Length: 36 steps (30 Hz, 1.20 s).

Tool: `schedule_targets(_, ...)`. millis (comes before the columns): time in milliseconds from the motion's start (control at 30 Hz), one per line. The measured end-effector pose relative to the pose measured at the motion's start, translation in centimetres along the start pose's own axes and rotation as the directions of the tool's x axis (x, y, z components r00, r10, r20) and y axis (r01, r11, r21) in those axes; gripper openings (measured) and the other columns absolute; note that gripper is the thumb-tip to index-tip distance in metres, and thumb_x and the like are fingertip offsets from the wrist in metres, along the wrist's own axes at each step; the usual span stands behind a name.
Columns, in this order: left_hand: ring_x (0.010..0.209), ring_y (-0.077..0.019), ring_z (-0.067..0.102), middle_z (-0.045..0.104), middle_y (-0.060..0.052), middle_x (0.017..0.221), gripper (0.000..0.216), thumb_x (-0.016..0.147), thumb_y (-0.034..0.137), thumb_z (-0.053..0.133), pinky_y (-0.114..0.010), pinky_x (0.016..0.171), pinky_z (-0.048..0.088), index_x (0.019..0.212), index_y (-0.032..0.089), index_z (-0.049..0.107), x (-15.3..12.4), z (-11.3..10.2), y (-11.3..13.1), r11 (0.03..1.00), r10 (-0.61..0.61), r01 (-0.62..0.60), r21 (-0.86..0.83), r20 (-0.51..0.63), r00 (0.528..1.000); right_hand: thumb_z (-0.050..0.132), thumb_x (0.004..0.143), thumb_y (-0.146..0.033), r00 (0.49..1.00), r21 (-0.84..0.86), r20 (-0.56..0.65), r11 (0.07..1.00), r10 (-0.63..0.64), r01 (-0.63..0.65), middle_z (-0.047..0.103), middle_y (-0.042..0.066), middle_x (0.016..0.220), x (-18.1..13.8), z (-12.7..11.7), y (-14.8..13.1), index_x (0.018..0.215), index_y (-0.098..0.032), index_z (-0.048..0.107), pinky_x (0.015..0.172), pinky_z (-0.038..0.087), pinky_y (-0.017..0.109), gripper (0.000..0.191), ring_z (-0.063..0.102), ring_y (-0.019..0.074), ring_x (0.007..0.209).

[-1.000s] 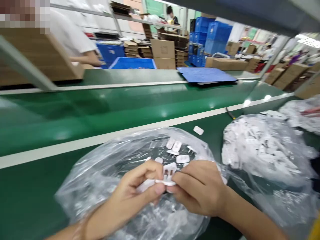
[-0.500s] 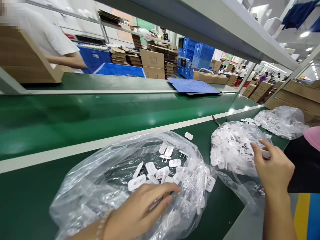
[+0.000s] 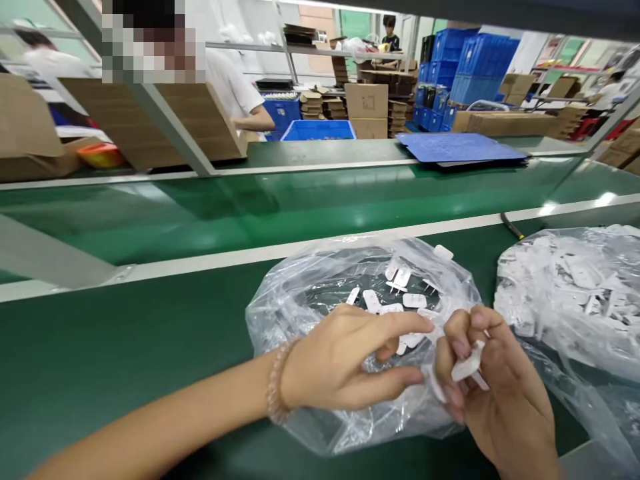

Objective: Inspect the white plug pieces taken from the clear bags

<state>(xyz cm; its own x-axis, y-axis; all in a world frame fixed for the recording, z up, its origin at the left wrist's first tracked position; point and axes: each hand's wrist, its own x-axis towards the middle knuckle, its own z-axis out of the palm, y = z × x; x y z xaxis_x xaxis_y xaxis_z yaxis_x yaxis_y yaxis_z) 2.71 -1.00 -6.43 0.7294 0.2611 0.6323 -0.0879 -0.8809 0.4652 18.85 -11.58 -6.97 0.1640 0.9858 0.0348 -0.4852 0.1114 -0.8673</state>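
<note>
My right hand [image 3: 505, 393] is closed, palm up, with its fingers curled around small white plastic plug plates [image 3: 469, 363]. Just to its left, my left hand [image 3: 345, 360] reaches in with thumb and index finger apart and nothing visible between them. Beneath both hands lies an open clear plastic bag [image 3: 285, 293]. Inside it are several loose white plug plates [image 3: 415, 301], rounded and flat, some showing two prongs. A fuller clear bag of similar white pieces [image 3: 575, 287] rests at the right.
One white plate [image 3: 443, 252] is at the open bag's far edge. A dark tool handle [image 3: 511, 225] lies by the white strip. Beyond the green bench [image 3: 125, 360] are blue sheets [image 3: 463, 148] on a ledge, a metal post [image 3: 170, 127], cardboard boxes and a co-worker [image 3: 235, 87].
My right hand has left the fuller bag and come beside my left hand, holding white plates. My left hand's thumb and index finger have spread. The view has swung left.
</note>
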Motion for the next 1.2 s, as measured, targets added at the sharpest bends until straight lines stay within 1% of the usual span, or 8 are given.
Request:
schedule_targets(167, 0.041, -0.0071, 0.049, 0.057, 0.007, 0.057, 0.022, 0.098, 0.035, 0.054, -0.02, 0.045, 0.036, 0.105, 0.015, 0.054, 0.1, 0.8, 0.5, 0.997, 0.047, -0.048, 0.055, 0.01, 0.999, 0.06, 0.092, -0.043, 0.999, -0.046, -0.005, 0.998, 0.05, -0.05, 0.051, -0.005, 0.075, 0.5, -0.8, 1.5, 0.084, -0.023, 0.049, 0.037, 0.037, 0.013, 0.024, 0.048, 0.0039, 0.044)
schedule_targets(367, 0.044, -0.0079, 0.053, 0.062, 0.005, 0.06, 0.019, 0.1, 0.031, 0.051, -0.02, 0.047, 0.039, 0.103, 0.014, 0.057, 0.1, 1.3, 0.4, 0.995, 0.043, -0.048, 0.085, 0.063, 0.997, 0.063, 0.087, -0.055, 0.988, -0.075, 0.001, 0.985, 0.154, -0.153, 0.051, -0.004, 0.063, 0.8, -0.8, 1.9, 0.083, -0.02, 0.053, 0.035, 0.037, 0.013, 0.036, 0.049, 0.0056, 0.042)
schedule_targets(467, 0.046, -0.0068, 0.056, 0.064, 0.004, 0.061, 0.019, 0.097, 0.029, 0.057, -0.017, 0.049, 0.042, 0.104, 0.012, 0.057, -0.1, 0.9, 0.3, 0.999, -0.013, 0.015, 0.038, -0.044, 0.999, 0.059, 0.088, -0.057, 0.999, -0.094, 0.026, 0.995, 0.035, -0.033, 0.058, 0.0, 0.066, 0.7, -0.8, 1.7, 0.095, -0.02, 0.063, 0.04, 0.045, 0.018, 0.038, 0.054, 0.0098, 0.049)
schedule_targets(567, 0.047, -0.0053, 0.057, 0.064, 0.004, 0.06, 0.023, 0.094, 0.032, 0.061, -0.013, 0.048, 0.043, 0.105, 0.012, 0.058, -0.1, 0.7, 0.4, 0.993, -0.112, 0.105, -0.053, -0.139, 0.984, 0.068, 0.087, -0.039, 0.988, -0.241, -0.006, 0.959, -0.154, 0.148, 0.063, 0.003, 0.076, 0.3, -0.9, 1.7, 0.108, -0.024, 0.068, 0.045, 0.047, 0.017, 0.025, 0.055, 0.0099, 0.056)
schedule_targets(700, 0.052, -0.0065, 0.063, 0.068, 0.002, 0.061, 0.024, 0.09, 0.032, 0.066, -0.012, 0.053, 0.048, 0.101, 0.011, 0.062, -0.1, 0.9, 0.5, 0.989, -0.103, 0.083, -0.12, -0.173, 0.98, 0.072, 0.084, -0.024, 0.951, -0.431, -0.009, 0.86, -0.308, 0.274, 0.067, 0.003, 0.089, -0.2, -1.4, 2.1, 0.106, -0.028, 0.069, 0.046, 0.047, 0.016, 0.022, 0.053, 0.0072, 0.054)
schedule_targets(833, 0.05, -0.0078, 0.062, 0.066, 0.002, 0.06, 0.025, 0.088, 0.033, 0.069, -0.016, 0.052, 0.048, 0.097, 0.011, 0.063, -0.2, 1.2, 0.4, 0.989, -0.059, 0.03, -0.141, -0.202, 0.978, 0.073, 0.083, -0.023, 0.937, -0.371, 0.047, 0.865, -0.347, 0.339, 0.068, 0.004, 0.089, -0.5, -2.1, 2.3, 0.099, -0.027, 0.069, 0.049, 0.052, 0.019, 0.017, 0.057, 0.0096, 0.055)
schedule_targets(967, 0.047, -0.0062, 0.057, 0.064, 0.004, 0.059, 0.019, 0.092, 0.032, 0.064, -0.018, 0.047, 0.042, 0.089, 0.014, 0.06, 0.1, 1.0, 0.7, 0.995, 0.068, -0.084, -0.062, -0.221, 0.973, 0.07, 0.086, -0.024, 0.946, -0.346, 0.108, 0.88, -0.306, 0.325, 0.069, 0.006, 0.091, -0.4, -2.6, 2.2, 0.103, -0.027, 0.069, 0.053, 0.055, 0.019, 0.017, 0.068, 0.0162, 0.073)
schedule_targets(1200, 0.042, -0.006, 0.049, 0.058, 0.004, 0.054, 0.018, 0.092, 0.03, 0.064, -0.021, 0.044, 0.034, 0.087, 0.014, 0.059, 0.2, 0.8, 1.0, 0.991, 0.096, -0.111, -0.079, -0.177, 0.98, 0.068, 0.088, -0.033, 0.956, -0.295, 0.177, 0.914, -0.233, 0.278, 0.065, 0.004, 0.088, -0.4, -2.5, 2.1, 0.104, -0.028, 0.067, 0.053, 0.054, 0.019, 0.017, 0.065, 0.0136, 0.067)
